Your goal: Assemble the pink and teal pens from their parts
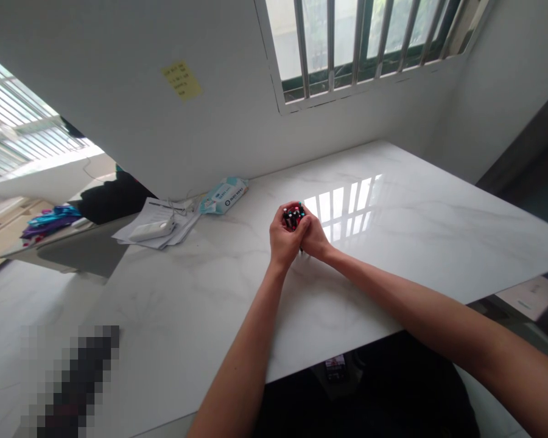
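My left hand (283, 243) and my right hand (317, 237) are cupped together over the marble-patterned table (356, 292). Both are closed around an upright bundle of pens (294, 216). Black, red, white and teal pen ends show in the opening between my thumbs and fingers. Below the hands a dark tip pokes out close to the tabletop; whether it touches cannot be made out. The palms and most of the pens' length are hidden.
At the table's back left lie a blue and white wipes packet (223, 194), papers (141, 220) and a white device (153, 230) on top of them. A yellow note (181, 80) sticks to the wall. A phone (335, 367) shows below the table's front edge.
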Demonstrator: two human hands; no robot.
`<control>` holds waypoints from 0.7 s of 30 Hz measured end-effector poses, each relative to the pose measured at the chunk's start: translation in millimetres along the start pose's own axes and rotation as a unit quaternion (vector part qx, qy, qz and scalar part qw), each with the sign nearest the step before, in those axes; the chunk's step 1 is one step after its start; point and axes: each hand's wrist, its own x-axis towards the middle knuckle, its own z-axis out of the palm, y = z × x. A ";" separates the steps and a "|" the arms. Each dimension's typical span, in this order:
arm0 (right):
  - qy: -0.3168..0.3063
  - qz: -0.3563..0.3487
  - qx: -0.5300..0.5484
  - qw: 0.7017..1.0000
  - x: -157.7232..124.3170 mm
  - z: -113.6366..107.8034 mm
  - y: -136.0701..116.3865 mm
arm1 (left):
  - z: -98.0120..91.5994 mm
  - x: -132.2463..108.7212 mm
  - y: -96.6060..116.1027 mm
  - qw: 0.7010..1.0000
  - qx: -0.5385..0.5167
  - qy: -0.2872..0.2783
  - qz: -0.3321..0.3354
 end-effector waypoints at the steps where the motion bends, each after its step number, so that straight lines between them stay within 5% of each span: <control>1: -0.002 0.002 -0.003 1.000 -0.5 -0.2 -1.6 | 0.0 -0.1 0.7 1.000 -0.005 0.002 -0.003; 7: 0.010 -0.018 0.008 1.000 3.1 -7.5 -12.0 | -2.0 3.9 -4.9 0.997 -0.067 -0.027 -0.003; 11: 0.055 -0.024 0.010 0.998 13.1 -18.3 -11.1 | -1.7 4.8 -13.4 0.989 -0.101 -0.094 -0.045; 17: 0.036 -0.011 -0.022 0.999 19.6 -28.4 -5.5 | 0.6 1.2 -34.6 0.969 -0.113 -0.200 -0.091; 21: 0.047 0.003 -0.020 0.999 13.9 -23.9 -4.8 | 4.1 -2.1 -45.9 0.970 -0.109 -0.197 -0.089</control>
